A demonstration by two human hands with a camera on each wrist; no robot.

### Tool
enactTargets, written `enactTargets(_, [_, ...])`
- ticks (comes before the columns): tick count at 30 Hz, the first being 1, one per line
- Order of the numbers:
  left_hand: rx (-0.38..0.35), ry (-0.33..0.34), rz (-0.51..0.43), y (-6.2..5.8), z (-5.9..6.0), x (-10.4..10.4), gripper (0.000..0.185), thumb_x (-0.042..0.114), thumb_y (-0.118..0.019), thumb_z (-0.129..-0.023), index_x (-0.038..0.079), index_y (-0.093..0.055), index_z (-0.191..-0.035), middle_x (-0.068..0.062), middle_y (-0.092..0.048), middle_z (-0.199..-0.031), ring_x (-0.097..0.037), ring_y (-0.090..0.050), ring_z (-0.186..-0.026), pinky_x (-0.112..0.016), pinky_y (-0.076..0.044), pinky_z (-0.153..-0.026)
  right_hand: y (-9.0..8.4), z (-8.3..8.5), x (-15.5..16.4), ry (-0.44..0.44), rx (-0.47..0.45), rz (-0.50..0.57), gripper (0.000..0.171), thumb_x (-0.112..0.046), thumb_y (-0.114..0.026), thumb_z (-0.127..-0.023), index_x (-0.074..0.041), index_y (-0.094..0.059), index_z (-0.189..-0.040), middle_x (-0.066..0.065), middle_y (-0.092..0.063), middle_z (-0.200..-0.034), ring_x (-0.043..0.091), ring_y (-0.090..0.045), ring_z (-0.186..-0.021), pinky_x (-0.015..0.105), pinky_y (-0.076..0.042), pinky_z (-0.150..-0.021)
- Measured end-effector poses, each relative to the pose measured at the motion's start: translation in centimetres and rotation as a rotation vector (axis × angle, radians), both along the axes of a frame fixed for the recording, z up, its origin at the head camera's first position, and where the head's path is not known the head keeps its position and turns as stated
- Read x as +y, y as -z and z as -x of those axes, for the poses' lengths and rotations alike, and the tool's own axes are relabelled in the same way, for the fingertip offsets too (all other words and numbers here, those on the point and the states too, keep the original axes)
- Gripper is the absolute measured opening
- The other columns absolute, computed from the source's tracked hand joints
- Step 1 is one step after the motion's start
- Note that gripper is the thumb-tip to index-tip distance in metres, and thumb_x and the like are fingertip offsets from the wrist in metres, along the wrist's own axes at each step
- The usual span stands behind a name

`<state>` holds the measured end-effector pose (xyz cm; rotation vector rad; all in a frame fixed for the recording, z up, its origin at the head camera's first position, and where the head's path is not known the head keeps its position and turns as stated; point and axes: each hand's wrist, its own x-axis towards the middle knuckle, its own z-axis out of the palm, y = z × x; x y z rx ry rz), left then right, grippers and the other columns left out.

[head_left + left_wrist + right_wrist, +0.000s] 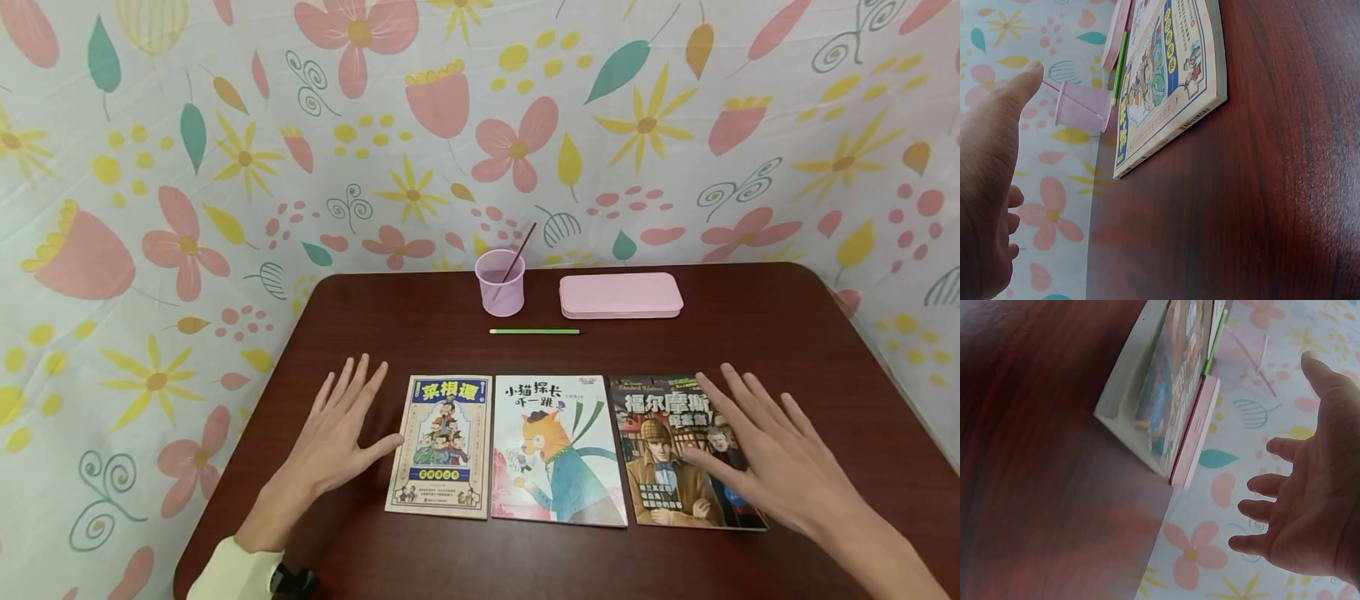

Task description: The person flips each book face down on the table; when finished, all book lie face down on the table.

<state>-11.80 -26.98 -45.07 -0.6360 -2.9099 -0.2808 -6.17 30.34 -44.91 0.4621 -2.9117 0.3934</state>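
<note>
Three books lie side by side on the dark table. The left one is a cream book (439, 450) with a blue title band, the middle one a white picture book (557, 450) with an orange cat. On the right is a dark detective book (660, 467) showing a man in a cap. My left hand (341, 437), fingers spread and holding nothing, is just left of the cream book. The spread right hand (772, 454) is over the right part of the detective book and hides some of its cover. In the right wrist view the right hand's palm (1310, 512) appears raised above the tabletop.
Behind the books lies a green pencil (536, 332). Farther back stand a pink cup (501, 296) with a dark red stick (520, 252) in it and a closed pink pencil case (621, 296). A flowered cloth (450, 167) hangs behind the table (375, 325).
</note>
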Motion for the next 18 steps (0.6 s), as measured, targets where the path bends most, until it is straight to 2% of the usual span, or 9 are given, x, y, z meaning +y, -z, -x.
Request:
enactTargets(5, [-0.001, -0.002, -0.017, -0.1, 0.0, -0.2, 0.116, 0.067, -0.074, -0.089, 0.019, -0.01, -0.173, -0.012, -0.01, -0.178, -0.038, -0.011, -0.162, -0.051, -0.001, -0.13, -0.7, 0.9, -1.1, -0.045, 0.001, 0.025, 0.109, -0.057, -0.078, -0.091, -0.024, -0.013, -0.173, 0.014, -0.011, -0.178, 0.033, -0.005, -0.163, 0.046, 0.013, -0.128])
enactTargets(12, [-0.004, -0.002, -0.044, -0.3, -0.1, -0.2, 0.123, 0.061, -0.081, -0.086, 0.015, -0.007, -0.173, -0.016, -0.013, -0.177, -0.04, -0.013, -0.162, -0.053, -0.005, -0.13, -1.8, 2.5, -3.2, -0.132, 0.003, 0.059, 0.109, -0.057, -0.079, -0.091, -0.021, -0.016, -0.173, 0.015, -0.017, -0.176, 0.035, -0.013, -0.162, 0.045, 0.007, -0.13])
enactTargets(18, [-0.025, -0.002, -0.081, -0.5, -0.1, -0.2, 0.13, 0.06, -0.085, -0.083, 0.009, -0.004, -0.172, -0.016, -0.012, -0.177, -0.037, -0.012, -0.162, -0.05, -0.004, -0.131, -2.5, 4.2, -5.3, -0.212, -0.061, 0.147, 0.108, -0.056, -0.08, -0.092, -0.021, -0.016, -0.173, 0.013, -0.018, -0.176, 0.038, -0.02, -0.16, 0.046, -0.001, -0.131])
